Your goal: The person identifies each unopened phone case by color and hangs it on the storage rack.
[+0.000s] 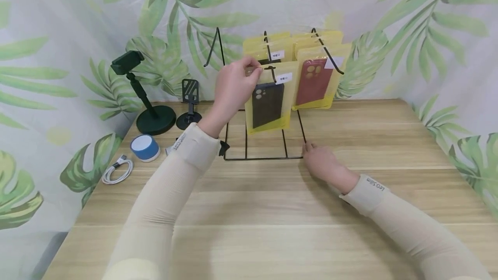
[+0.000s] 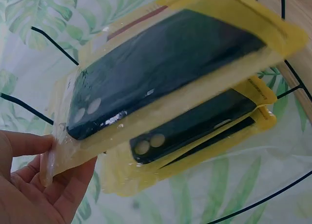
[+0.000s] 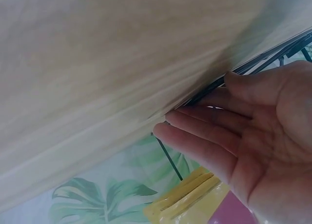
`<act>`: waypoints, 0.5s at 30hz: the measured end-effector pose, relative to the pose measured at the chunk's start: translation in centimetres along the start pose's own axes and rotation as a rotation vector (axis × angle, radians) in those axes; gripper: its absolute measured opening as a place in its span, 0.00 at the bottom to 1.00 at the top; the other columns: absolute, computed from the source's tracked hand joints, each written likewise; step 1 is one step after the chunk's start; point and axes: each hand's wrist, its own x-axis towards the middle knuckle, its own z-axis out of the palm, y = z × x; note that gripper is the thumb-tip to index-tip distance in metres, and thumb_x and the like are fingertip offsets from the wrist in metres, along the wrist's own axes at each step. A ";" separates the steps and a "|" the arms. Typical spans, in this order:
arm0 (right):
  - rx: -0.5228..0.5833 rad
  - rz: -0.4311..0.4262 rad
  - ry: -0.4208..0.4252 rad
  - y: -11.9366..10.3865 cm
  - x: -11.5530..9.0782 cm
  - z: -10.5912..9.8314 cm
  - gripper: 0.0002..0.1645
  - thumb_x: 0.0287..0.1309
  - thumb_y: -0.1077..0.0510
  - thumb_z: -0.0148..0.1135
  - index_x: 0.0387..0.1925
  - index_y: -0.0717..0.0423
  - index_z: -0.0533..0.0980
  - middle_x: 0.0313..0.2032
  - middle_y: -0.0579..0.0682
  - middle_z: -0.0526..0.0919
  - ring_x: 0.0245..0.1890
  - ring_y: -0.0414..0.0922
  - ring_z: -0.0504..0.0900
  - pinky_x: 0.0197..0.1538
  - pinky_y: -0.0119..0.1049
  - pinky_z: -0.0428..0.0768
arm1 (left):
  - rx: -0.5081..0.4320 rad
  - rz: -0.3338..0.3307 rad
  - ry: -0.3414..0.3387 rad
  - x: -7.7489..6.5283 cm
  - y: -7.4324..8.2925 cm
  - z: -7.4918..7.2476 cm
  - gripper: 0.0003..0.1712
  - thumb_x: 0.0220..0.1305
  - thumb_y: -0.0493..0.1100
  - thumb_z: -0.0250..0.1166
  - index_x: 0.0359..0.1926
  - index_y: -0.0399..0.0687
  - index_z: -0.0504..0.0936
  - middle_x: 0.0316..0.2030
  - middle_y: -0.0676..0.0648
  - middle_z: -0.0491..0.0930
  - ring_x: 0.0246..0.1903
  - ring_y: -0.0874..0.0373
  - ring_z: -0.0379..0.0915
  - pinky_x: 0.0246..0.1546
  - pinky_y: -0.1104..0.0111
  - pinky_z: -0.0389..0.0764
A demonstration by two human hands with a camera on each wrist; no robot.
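My left hand (image 1: 235, 82) pinches the upper corner of a yellow-edged clear pouch holding a dark phone case (image 1: 268, 103). The pouch hangs at the front of the middle hook of a black wire rack (image 1: 264, 158); the left wrist view shows the thumb and fingers of the left hand (image 2: 44, 180) on its edge. Behind it on that hook hang more pouches, one with a dark phone case (image 2: 195, 121). My right hand (image 1: 324, 163) grips the front right corner of the rack's base, thumb and fingertips at the wire. On the right hook hangs a pouched red phone case (image 1: 313, 80).
The rack's left hook (image 1: 212, 49) bears no pouch. To the left stand a dark green phone stand (image 1: 155, 118), a small black folding stand (image 1: 189, 118), a blue and white round speaker (image 1: 145, 147) and a coiled white cable (image 1: 118, 172). A leaf-patterned cloth (image 1: 459, 77) backs the wooden table (image 1: 272, 228).
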 end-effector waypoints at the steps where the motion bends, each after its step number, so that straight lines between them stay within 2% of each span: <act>1: -0.006 -0.002 0.003 0.0 0.0 0.0 0.23 0.67 0.63 0.56 0.61 0.70 0.74 0.61 0.63 0.78 0.56 0.53 0.83 0.16 0.28 0.75 | 0.006 -0.006 0.004 0.3 -0.1 0.2 0.13 0.72 0.48 0.59 0.47 0.47 0.85 0.45 0.46 0.88 0.16 0.58 0.63 0.19 0.70 0.62; 6: -0.022 -0.005 0.040 -0.2 -0.1 0.0 0.22 0.66 0.64 0.57 0.59 0.69 0.75 0.59 0.63 0.80 0.53 0.53 0.85 0.15 0.28 0.75 | 0.043 -0.034 0.010 2.0 -0.5 0.9 0.14 0.73 0.49 0.57 0.47 0.49 0.84 0.46 0.47 0.87 0.18 0.57 0.65 0.19 0.70 0.63; 11: -0.015 0.005 0.028 -0.1 -0.1 0.2 0.22 0.66 0.64 0.56 0.59 0.70 0.75 0.59 0.64 0.79 0.52 0.54 0.85 0.18 0.31 0.79 | 0.084 -0.058 0.018 3.5 -0.8 1.4 0.14 0.74 0.49 0.56 0.48 0.50 0.84 0.48 0.48 0.87 0.19 0.56 0.66 0.19 0.69 0.63; 15: -0.016 0.009 0.034 0.0 0.0 0.2 0.22 0.66 0.65 0.55 0.59 0.71 0.75 0.59 0.65 0.79 0.52 0.54 0.85 0.19 0.31 0.80 | 0.106 -0.087 0.004 4.6 -0.8 1.6 0.14 0.74 0.50 0.55 0.49 0.51 0.84 0.50 0.50 0.86 0.24 0.58 0.70 0.22 0.70 0.66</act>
